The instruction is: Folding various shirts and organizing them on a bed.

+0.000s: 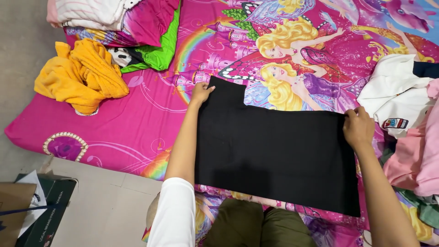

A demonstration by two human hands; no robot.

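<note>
A black garment [274, 151] lies spread flat on a mattress covered by a pink cartoon-print sheet [137, 119]. My left hand [201, 93] pinches its far left corner. My right hand [358, 128] grips its far right corner. Both arms reach out over the cloth; the left one wears a white sleeve. My knees in olive trousers [256, 226] show at the near edge.
A crumpled yellow towel [80, 75] lies at the mattress's left. Folded pink and green bedding [137, 27] sits at the back left. White [395, 93] and pink [420, 151] clothes pile at the right. A box and paper bag [32, 210] stand on the floor, lower left.
</note>
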